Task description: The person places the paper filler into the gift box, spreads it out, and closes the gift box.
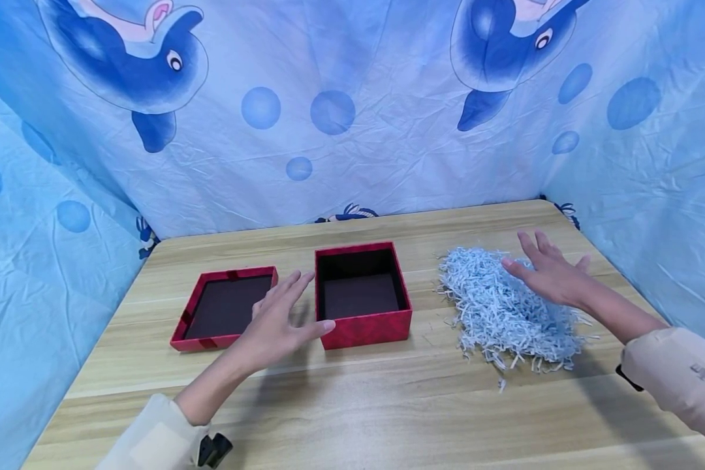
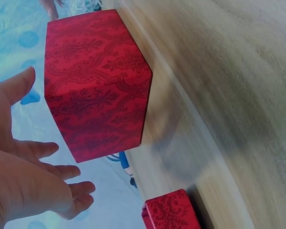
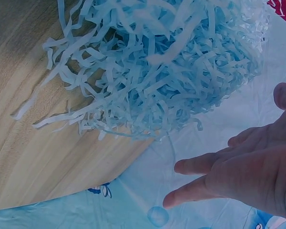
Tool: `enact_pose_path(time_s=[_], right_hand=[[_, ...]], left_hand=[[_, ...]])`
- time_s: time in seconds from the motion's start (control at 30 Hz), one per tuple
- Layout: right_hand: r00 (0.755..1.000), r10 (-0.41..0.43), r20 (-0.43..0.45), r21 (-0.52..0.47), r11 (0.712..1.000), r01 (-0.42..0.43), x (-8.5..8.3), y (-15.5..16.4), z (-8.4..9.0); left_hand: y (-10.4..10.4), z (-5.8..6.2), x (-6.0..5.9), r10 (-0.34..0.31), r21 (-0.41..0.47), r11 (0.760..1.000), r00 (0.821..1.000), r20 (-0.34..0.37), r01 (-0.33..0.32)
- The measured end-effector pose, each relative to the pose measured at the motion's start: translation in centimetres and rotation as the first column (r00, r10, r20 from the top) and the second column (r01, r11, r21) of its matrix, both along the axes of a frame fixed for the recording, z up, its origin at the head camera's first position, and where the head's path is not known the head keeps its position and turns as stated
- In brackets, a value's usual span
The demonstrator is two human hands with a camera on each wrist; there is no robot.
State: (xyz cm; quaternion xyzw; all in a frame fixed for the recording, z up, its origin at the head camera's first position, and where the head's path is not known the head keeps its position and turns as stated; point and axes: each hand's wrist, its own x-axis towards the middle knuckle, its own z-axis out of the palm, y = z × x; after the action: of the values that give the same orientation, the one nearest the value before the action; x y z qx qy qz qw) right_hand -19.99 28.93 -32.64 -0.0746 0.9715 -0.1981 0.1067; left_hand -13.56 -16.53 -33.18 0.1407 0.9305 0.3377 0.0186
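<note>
A red patterned box base (image 1: 364,331) with a dark inside stands open-side up in the middle of the table. To its left lies the matching red lid (image 1: 223,310), its dark inner face up. My left hand (image 1: 276,326) hovers between the two, fingers spread and holding nothing; in the left wrist view the fingers point past the box's patterned side. On the right is a heap of light blue shredded paper (image 1: 505,313). Over its far right part my right hand (image 1: 552,271) is held with fingers extended, and the right wrist view shows it apart from the paper strips (image 3: 152,81).
The wooden table (image 1: 376,411) carries these things. A blue curtain (image 1: 376,156) printed with dolphins and bubbles hangs behind and at both sides. A small loose paper strip (image 1: 502,385) lies in front of the heap.
</note>
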Motion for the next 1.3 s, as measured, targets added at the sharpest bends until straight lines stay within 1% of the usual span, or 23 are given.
enact_pose_path(time_s=[0.23,0.47,0.63,0.87,1.03,1.3], right_hand=[[1.0,0.007,0.005,0.001,1.0,-0.007,0.0,0.1,-0.1],[1.0,0.014,0.013,0.005,1.0,-0.014,-0.1,0.2,0.0],[1.0,0.005,0.015,0.017,1.0,-0.005,-0.1,0.3,0.0],[1.0,0.013,0.02,-0.004,1.0,-0.013,-0.1,0.5,0.0],[0.999,0.021,0.024,-0.03,0.999,-0.02,-0.1,0.5,0.0],[0.999,0.028,0.033,-0.079,0.997,-0.025,0.0,0.5,-0.1]], left_hand=[[0.3,-0.3,-0.2,0.004,0.056,0.998,0.999,0.037,-0.007],[0.5,-0.8,-0.5,0.002,0.101,0.995,0.999,0.047,-0.007],[0.6,-0.9,-0.5,0.01,0.13,0.991,0.997,0.072,-0.02],[0.8,-1.0,-0.5,0.012,0.214,0.976,0.991,0.131,-0.04],[1.1,-1.1,-0.6,0.011,0.255,0.966,0.987,0.158,-0.051],[1.4,-1.2,-0.5,0.02,0.305,0.948,0.976,0.219,-0.088]])
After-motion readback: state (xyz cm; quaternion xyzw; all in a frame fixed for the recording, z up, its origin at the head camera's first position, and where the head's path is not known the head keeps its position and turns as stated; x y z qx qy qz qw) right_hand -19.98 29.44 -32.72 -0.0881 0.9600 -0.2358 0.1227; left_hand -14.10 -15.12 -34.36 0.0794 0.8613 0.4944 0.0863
